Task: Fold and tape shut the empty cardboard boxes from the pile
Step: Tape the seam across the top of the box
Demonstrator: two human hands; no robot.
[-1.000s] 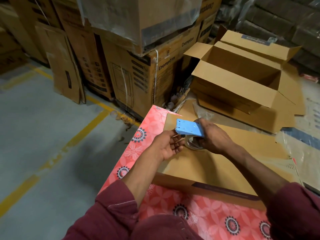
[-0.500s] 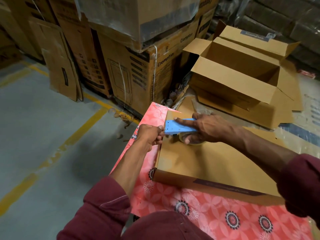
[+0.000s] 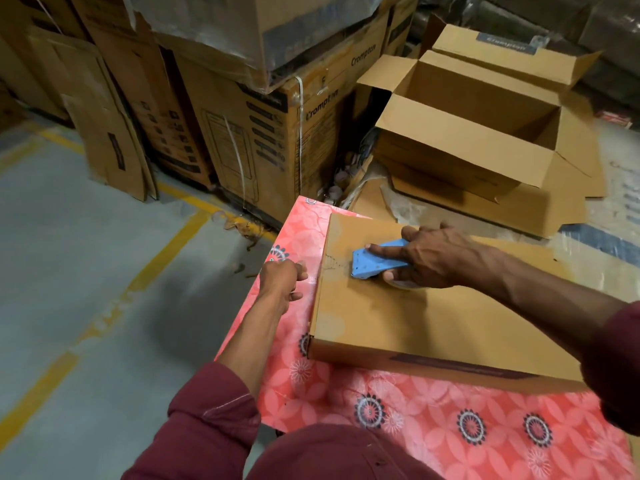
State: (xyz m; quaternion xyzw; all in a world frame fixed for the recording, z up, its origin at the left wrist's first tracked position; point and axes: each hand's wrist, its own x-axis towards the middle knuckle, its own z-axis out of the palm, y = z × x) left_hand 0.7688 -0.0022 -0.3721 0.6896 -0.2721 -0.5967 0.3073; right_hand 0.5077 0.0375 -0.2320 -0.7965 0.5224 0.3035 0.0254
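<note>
Now your right hand (image 3: 429,258) grips the blue tape dispenser (image 3: 375,263) on the box (image 3: 433,320), while your left hand (image 3: 280,277) pinches the tape end beside its edge.

Grey concrete floor (image 3: 86,271) with worn yellow painted lines (image 3: 162,251); table covered by a pink floral cloth (image 3: 433,417); stacked printed Crompton cartons (image 3: 263,133) along the back, one bound with white strapping (image 3: 300,109); clear plastic film (image 3: 221,26) draped over the top carton; flattened cardboard sheets (image 3: 114,150) leaning upright at left; dark wrapped bundles (image 3: 588,15) far right; dim indoor light, warehouse-like.
</note>
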